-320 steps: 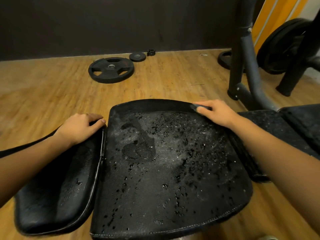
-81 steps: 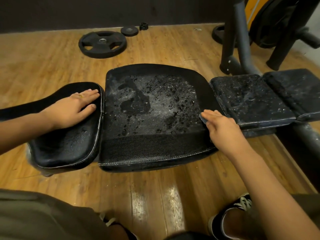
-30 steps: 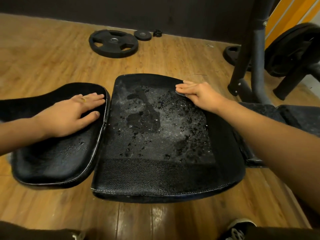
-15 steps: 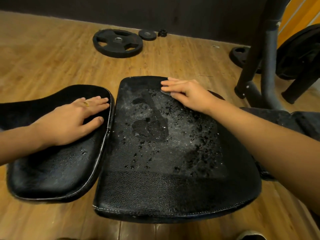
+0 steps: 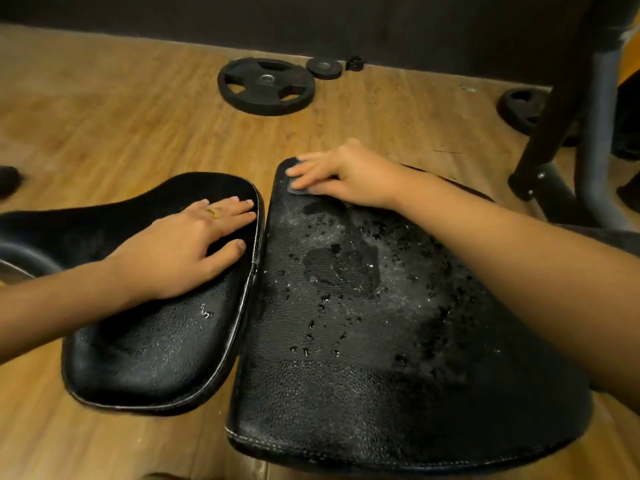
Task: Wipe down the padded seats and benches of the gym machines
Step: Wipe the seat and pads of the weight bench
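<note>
**Cloth at the far corner of the wet seat pad**

We see two black padded pieces side by side over a wooden floor (image 5: 104,116). The wide seat pad (image 5: 363,358) fills the middle and right of the view. Its top is speckled with water droplets (image 5: 329,306) and a pale, dusty film, with a darker wet patch near its centre. Just beside it on the left, with a thin gap between them, lies the narrow pad (image 5: 156,351), which looks glossy and has only a few drops on it.

The right hand (image 5: 349,176) reaches across to the far left corner of the wide seat pad. Its fingers lie fairly straight and close together, pressing a small grey cloth (image 5: 298,190) flat against the padded surface. Only the edge of the cloth shows beyond the fingertips.

The left hand (image 5: 180,251) rests palm down on the far end of the narrow pad. Its fingers are straight and slightly apart and hold nothing, and the fingertips lie near the edge that faces the wide pad. We note a gold ring (image 5: 212,213) on one finger.

On the floor beyond, a large weight plate (image 5: 266,85) lies flat, with a small plate (image 5: 324,68) just beside it near the dark wall (image 5: 311,26). At the right, the machine frame (image 5: 595,133) stands with another plate (image 5: 519,109) behind it.
</note>
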Demonstrator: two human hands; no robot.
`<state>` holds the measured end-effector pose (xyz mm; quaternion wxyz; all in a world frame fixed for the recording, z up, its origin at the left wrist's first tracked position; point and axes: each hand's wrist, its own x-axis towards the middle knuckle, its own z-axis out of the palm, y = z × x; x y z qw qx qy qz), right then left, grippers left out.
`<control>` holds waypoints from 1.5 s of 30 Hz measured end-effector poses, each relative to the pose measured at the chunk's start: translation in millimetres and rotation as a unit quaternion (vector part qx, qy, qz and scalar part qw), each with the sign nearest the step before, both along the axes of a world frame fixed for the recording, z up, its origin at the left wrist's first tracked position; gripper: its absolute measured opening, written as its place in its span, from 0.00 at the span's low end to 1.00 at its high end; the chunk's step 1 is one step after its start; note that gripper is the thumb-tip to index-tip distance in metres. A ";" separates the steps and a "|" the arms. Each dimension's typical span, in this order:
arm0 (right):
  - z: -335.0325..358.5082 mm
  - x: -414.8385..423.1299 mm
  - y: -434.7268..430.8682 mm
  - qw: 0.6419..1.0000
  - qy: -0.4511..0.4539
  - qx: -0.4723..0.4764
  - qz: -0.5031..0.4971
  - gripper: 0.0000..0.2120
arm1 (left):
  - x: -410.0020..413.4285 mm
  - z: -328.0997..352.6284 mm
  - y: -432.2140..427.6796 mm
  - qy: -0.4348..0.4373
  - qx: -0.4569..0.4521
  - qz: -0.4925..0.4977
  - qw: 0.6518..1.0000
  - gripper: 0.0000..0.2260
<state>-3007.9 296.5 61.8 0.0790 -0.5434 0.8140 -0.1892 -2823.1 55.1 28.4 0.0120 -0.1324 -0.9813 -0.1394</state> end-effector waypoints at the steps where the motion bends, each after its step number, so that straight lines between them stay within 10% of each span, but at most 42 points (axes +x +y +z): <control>1: 0.1 2.0 -17.3 1.000 0.009 0.009 0.017 0.13 | 0.0 -0.1 -0.4 0.000 -0.003 -0.001 1.000 0.33; 7: 1.7 0.7 -11.2 1.000 0.013 0.010 0.013 0.15 | 0.6 -1.8 -2.6 -0.002 -0.011 -0.007 1.000 0.33; 21: -37.1 50.2 197.4 0.927 0.008 -0.117 -0.357 0.17 | 0.6 3.8 -1.8 -0.021 -0.002 -0.011 1.000 0.35; 45: -31.1 136.6 193.7 0.875 -0.064 -0.009 -0.480 0.24 | 3.1 10.0 5.1 -0.042 -0.041 -0.003 0.998 0.27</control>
